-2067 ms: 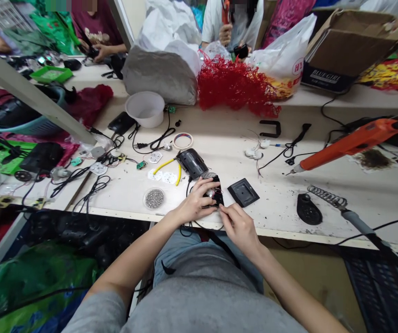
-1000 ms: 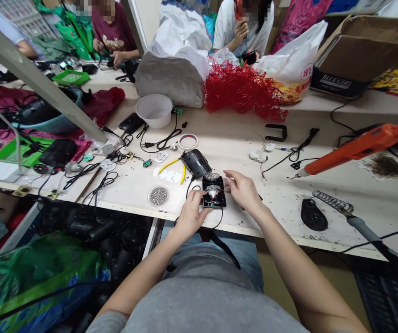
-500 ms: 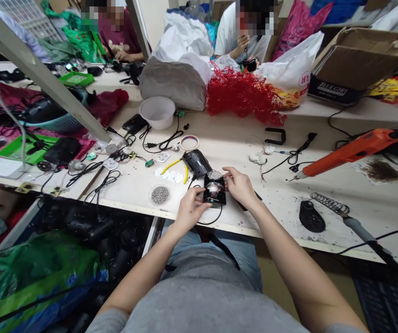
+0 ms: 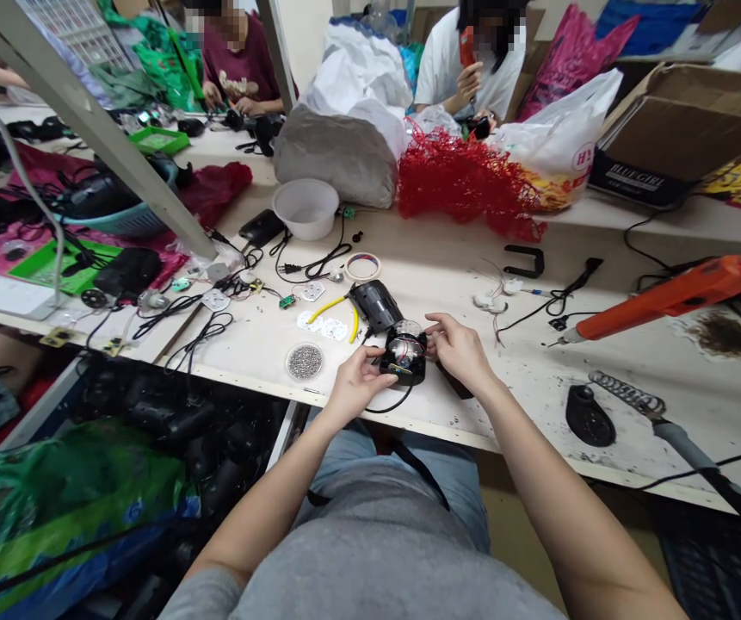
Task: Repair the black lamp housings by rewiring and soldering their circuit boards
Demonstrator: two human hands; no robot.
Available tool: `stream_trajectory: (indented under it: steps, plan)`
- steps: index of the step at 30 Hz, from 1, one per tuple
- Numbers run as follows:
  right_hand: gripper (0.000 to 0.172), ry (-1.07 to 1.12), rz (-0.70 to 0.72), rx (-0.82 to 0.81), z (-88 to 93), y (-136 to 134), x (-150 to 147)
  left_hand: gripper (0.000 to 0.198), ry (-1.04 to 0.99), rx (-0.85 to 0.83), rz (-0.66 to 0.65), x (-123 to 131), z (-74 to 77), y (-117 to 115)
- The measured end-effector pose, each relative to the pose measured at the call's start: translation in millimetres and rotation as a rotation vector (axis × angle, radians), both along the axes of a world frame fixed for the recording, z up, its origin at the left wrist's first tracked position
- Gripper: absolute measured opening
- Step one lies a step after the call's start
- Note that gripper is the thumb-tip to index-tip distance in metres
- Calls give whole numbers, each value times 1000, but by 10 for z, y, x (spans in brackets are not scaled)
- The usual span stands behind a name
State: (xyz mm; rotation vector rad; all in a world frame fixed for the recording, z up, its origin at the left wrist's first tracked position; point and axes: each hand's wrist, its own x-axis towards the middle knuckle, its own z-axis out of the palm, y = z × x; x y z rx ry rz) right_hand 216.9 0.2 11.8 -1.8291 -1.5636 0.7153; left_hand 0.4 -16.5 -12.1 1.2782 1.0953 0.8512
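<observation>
An opened black lamp housing [image 4: 411, 372] sits on the bench in front of me, with a clear dome, a shiny reflector and thin wires inside. My left hand [image 4: 361, 383] grips its left side, thumb along the near edge. My right hand [image 4: 457, 351] holds its right side with the fingertips, which are partly hidden behind it. A black cylindrical housing [image 4: 375, 306] lies just behind it. To the left are yellow-handled pliers [image 4: 324, 307], white round boards [image 4: 334, 328] and a clear dish of small screws [image 4: 304, 361].
An orange electric screwdriver [image 4: 667, 297] and a soldering iron [image 4: 686, 443] in a coiled holder are at the right. Behind stand a white bowl [image 4: 306, 211], a tape roll [image 4: 363, 267] and red netting [image 4: 466, 185]. Two co-workers sit across the bench. A metal post [image 4: 99, 138] slants at left.
The view has shifted, so the bench appears slightly further right. The lamp housing has tilted a little in my hands, showing more of the clear dome. Both hands keep their hold.
</observation>
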Motion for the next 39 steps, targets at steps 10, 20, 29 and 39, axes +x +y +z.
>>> stream_trajectory:
  steps: [10, 20, 29, 39]
  plan:
    - [43, -17, -8, 10, 24, -1, -1, 51, -50, -33, -16, -6, 22, 46]
    - [41, 30, 33, 1, -76, -49, 39, 39, 223, 410, -175, -140, -174, 46]
    - [55, -296, 509, 180, 409, 696, -209, 46, 255, 446, -167, -195, -143, -35]
    - [108, -556, 708, -232, 340, 1076, -680, 58, 214, 395, -151, -199, -142, -80]
